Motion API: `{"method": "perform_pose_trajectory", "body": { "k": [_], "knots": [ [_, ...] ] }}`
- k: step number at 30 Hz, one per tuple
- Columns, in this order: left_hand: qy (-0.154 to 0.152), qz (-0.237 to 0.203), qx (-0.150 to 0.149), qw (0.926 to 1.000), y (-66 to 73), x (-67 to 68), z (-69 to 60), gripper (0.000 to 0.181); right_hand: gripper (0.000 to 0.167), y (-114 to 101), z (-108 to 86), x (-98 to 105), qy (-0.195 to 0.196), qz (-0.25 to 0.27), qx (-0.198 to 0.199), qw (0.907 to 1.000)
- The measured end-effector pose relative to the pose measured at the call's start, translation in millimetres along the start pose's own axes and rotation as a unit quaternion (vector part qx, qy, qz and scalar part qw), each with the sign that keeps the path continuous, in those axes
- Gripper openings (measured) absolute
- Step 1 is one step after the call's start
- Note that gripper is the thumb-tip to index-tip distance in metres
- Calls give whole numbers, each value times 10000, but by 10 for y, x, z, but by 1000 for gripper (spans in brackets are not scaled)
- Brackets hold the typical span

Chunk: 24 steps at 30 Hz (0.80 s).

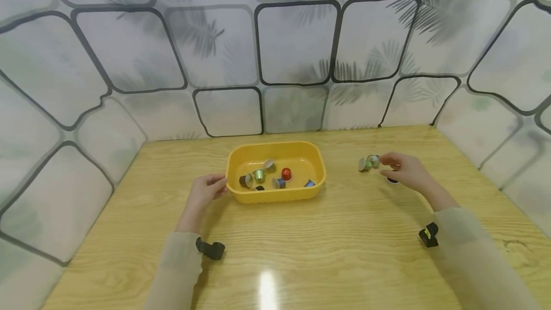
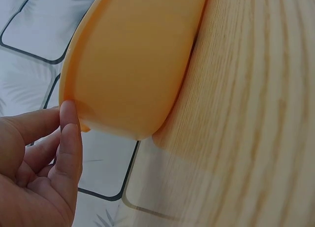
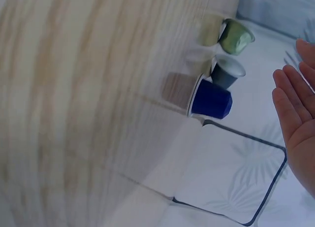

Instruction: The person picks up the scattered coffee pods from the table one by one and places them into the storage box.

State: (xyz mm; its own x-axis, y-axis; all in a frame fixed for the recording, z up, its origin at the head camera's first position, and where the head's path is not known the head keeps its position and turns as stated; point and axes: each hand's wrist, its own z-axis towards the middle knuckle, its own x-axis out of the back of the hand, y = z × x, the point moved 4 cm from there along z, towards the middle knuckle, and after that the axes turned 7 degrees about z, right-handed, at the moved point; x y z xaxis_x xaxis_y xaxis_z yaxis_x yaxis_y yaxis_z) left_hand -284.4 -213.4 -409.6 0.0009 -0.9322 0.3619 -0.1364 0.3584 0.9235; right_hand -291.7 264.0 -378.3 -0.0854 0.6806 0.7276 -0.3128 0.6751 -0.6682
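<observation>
My left hand (image 1: 205, 190) pinches the rim at the left end of a yellow plastic bin (image 1: 258, 196); in the left wrist view the thumb and fingertips meet at the bin's edge (image 2: 133, 64). Inside lie several coffee capsules, among them a red one (image 1: 286, 173), a green one (image 1: 259, 175) and a blue one (image 1: 309, 183). My right hand (image 1: 404, 171) hovers with loosely bent fingers above capsules on the table. Those are a green capsule (image 3: 236, 36), a grey-looking one (image 3: 227, 70) and a dark blue one (image 3: 211, 100), all apart from the hand in the right wrist view.
The light wooden table (image 1: 241, 248) carries the bin left of the loose capsules. A patterned white backdrop (image 1: 297, 42) rises along the table's back and both sides. Small black cameras are strapped at the left wrist (image 1: 211, 249) and right wrist (image 1: 428, 235).
</observation>
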Motion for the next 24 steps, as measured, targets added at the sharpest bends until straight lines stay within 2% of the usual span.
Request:
{"method": "perform_pose_trajectory", "body": {
  "k": [6, 14, 20, 24],
  "knots": [
    [-27, 38, -43, 10000, 7, 10, 5, 32, 38, 108, -15, 59, 48, -195, -81, 9998],
    [-6, 9, -5, 10000, 4, 6, 7, 31, 38, 239, -1, 74, -130, -914, -279, 9953],
    [-12, 29, 20, 10000, 11, 5, 6, 32, 38, 293, -1, 63, -262, -1082, -440, 9928],
    [5, 26, 33, 10000, 1, 5, 10, 31, 37, 316, 6, 51, -310, -1085, -410, 9928]
  ]
}}
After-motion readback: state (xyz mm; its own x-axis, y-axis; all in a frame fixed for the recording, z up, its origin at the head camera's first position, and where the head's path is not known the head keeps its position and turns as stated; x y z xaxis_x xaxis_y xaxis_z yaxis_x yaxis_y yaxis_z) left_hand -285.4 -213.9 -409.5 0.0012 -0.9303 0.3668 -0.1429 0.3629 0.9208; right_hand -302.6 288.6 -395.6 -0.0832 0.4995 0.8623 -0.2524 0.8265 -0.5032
